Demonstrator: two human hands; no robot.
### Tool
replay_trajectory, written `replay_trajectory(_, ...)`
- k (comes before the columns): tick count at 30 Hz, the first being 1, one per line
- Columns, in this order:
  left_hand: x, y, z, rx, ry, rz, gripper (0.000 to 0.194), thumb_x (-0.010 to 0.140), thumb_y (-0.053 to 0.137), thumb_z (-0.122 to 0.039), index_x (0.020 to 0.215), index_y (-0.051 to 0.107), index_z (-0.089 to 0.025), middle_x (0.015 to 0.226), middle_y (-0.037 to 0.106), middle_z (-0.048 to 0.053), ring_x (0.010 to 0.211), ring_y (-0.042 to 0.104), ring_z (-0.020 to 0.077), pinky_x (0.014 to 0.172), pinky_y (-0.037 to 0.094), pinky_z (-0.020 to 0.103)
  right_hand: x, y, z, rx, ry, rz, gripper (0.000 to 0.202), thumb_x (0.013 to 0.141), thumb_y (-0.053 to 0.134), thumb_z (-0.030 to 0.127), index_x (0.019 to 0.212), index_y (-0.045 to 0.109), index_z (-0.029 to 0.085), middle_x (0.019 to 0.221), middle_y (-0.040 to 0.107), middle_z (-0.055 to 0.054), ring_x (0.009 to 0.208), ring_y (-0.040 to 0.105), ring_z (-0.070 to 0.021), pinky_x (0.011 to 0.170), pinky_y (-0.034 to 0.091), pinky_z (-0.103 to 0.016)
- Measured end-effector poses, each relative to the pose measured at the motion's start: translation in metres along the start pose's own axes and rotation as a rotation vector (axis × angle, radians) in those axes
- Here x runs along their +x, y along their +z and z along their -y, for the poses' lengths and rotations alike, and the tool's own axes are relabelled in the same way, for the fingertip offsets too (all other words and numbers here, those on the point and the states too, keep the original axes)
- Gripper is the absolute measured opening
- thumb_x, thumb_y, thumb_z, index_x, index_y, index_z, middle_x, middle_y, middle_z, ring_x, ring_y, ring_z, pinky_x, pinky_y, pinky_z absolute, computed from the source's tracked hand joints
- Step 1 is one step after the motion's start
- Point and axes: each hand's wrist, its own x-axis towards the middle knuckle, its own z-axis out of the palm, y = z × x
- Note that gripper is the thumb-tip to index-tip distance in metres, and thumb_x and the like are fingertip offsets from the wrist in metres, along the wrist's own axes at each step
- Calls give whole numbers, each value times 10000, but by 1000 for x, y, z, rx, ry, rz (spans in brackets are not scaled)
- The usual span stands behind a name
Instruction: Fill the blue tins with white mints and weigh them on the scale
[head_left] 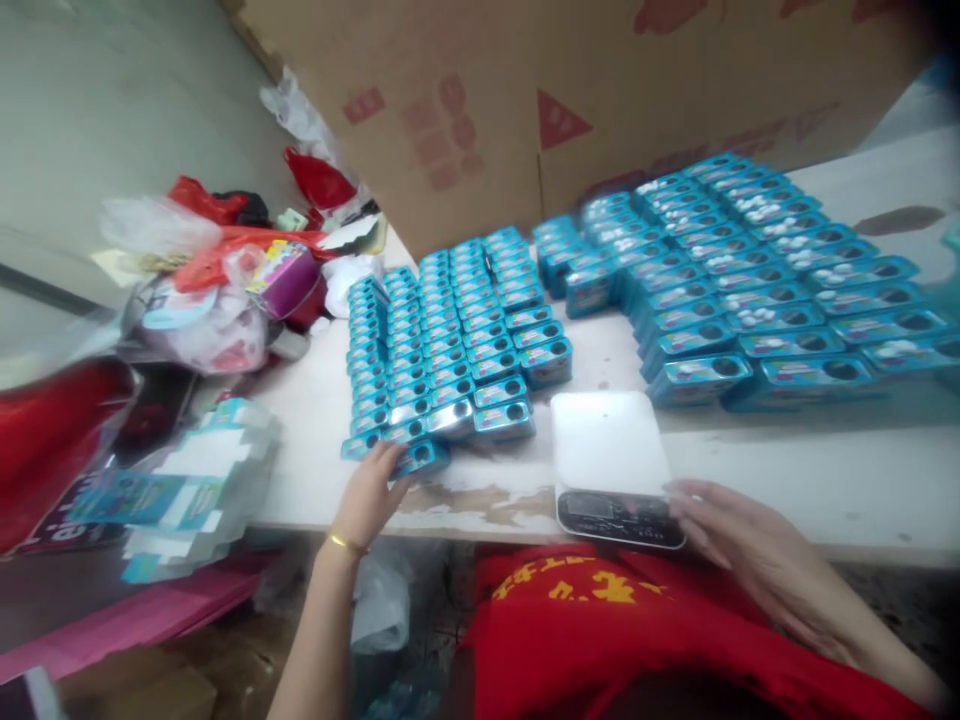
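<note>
The near box (422, 457) lies at the front of the left block (446, 340) of blue boxes, by the counter's (315, 490) near edge. The left hand (375, 490) is at its left end, thumb and fingers curved around it; blur keeps me from telling whether they grip or only touch. The step in hand seems to be handling this one box; moving it would call for a firm pinch that spares the close-set neighbours. To its right sits a white scale (611, 440), the right hand (739, 530) at its right edge, fingers loosely extended, clasping nothing. Beyond the scale spreads the right block (757, 290); a carton (487, 120) stands behind both blocks, and bags (217, 310) heap at left.
</note>
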Motion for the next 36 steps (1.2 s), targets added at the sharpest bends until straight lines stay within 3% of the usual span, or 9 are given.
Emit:
replay_trajectory(3,-3,-3,-5,91,8,-188,394,833,584,-328,1185,476,-189,1094,551,133,1019,550,278,853,474,424,-2,4,0,3,23,38,361,570,804,417,828,712,183,711,635,-49,531,512,-120,418,401,-217)
replay_trajectory(6,25,-11,-23,48,94,-305,406,815,614,-333,1177,484,-202,1096,547,123,1032,528,279,885,443,448,-2,8,2,27,11,38,360,589,785,446,806,696,173,689,623,-41,519,501,-111,411,373,-212)
replay_trajectory(11,160,-7,-89,-80,375,-308,353,877,528,-337,1201,492,-201,1159,544,101,1102,506,239,947,419,395,11,11,2,101,-23,143,351,681,727,458,844,655,156,649,600,-8,446,373,-41,401,260,-175)
replay_trajectory(15,285,25,-152,140,496,-119,350,860,533,-318,1189,538,-199,1256,499,122,1148,461,263,949,393,410,17,3,-6,150,-27,92,389,656,741,490,821,637,153,580,545,20,426,341,-27,391,190,-165)
replay_trajectory(20,366,72,-193,253,497,-43,221,791,605,-274,986,652,-182,1247,502,141,1174,432,309,928,371,458,16,-16,-20,245,-19,-46,444,600,769,519,811,636,152,571,546,18,419,344,-24,396,188,-163)
replay_trajectory(23,372,76,-202,299,495,-25,145,805,573,-239,894,665,-172,1200,524,139,1175,430,305,939,350,474,14,-25,-20,217,-27,-53,443,640,736,536,814,625,144,472,468,51,389,277,-21,397,157,-174)
replay_trajectory(26,352,56,-206,324,519,-21,158,844,510,-227,874,653,-165,1122,557,127,1132,469,283,983,312,484,13,-27,-14,198,-33,8,400,695,699,520,761,595,140,466,466,48,405,299,-31,412,163,-183)
replay_trajectory(32,250,-13,-217,316,615,108,262,897,434,-339,808,609,-166,959,574,72,731,576,163,639,415,292,12,-21,-1,169,-70,134,326,745,682,441,724,601,126,516,520,23,459,381,-50,439,220,-189)
replay_trajectory(36,189,-15,-231,290,697,294,228,888,452,-288,790,614,-162,908,589,64,682,573,142,551,374,265,7,-22,-7,249,-68,143,280,717,727,379,774,633,121,598,564,12,502,436,-50,450,282,-175)
